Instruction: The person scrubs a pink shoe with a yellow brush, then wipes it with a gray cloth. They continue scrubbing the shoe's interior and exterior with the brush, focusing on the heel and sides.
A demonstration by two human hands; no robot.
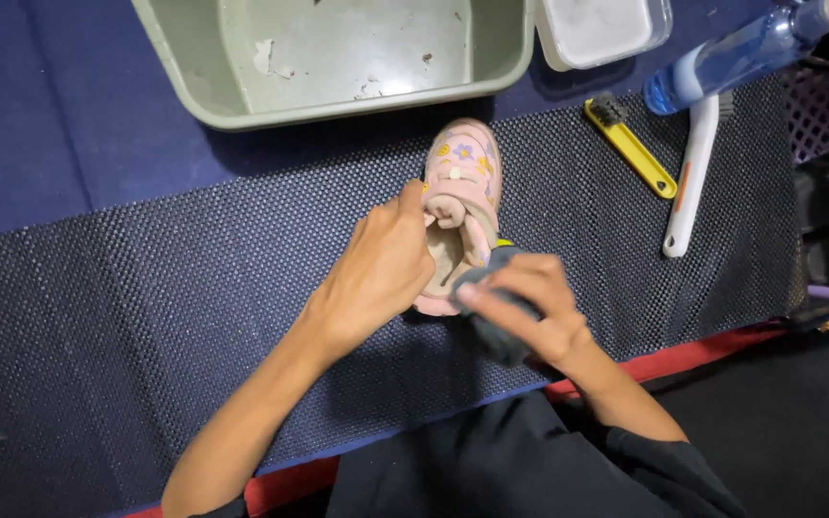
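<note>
A small pink child's shoe (462, 173) with flower patterns lies on a dark textured mat (146, 288), toe pointing away from me. My left hand (381, 269) grips the shoe's side and tongue at its opening. My right hand (530, 307) holds a grey cloth (493, 331) pressed against the heel end of the shoe. Part of the shoe's heel is hidden behind both hands.
A pale green plastic basin (338, 58) stands at the back. A white lidded container (602, 29) sits to its right. A yellow brush (630, 146), a white-handled brush (691, 177) and a blue spray bottle (731, 58) lie at the back right.
</note>
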